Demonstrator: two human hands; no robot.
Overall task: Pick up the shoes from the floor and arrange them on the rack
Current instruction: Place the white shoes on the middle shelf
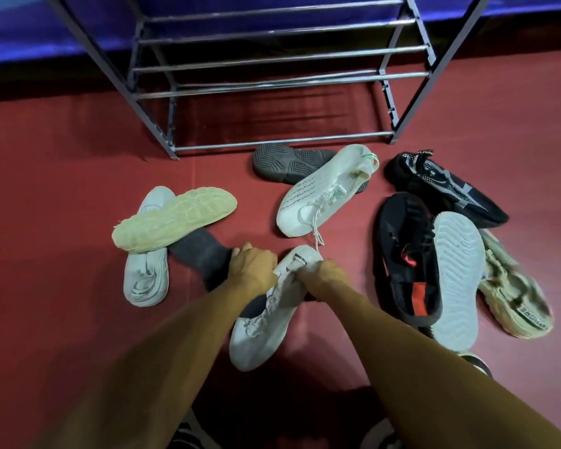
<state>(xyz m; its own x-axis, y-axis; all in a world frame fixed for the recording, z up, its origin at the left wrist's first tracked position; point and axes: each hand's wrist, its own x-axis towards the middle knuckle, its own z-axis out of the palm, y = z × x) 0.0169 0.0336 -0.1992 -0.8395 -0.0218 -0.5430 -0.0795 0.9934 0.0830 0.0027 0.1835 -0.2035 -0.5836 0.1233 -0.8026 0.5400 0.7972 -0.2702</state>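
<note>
Rack (272, 59), top of frame: all visible bars bare, nothing placed yet. Left hand (253, 267) and right hand (324, 277) both clasp white knit shoe (259, 332) at heel collar, lower centre. Other shoes (318, 192) scattered mid-frame on red floor (62, 189). Judged: first pickup, nearly whole task left.

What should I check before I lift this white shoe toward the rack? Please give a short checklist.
1. Grip: left hand and right hand both hold the white shoe at its heel end: ok.
2. Space on the rack: ok, visible bars carry nothing.
3. The lace of the second white shoe reaches the held one; snagged or not: cannot tell.
4. Held shoe clear of others: not ok, it lies over a dark shoe.
</note>
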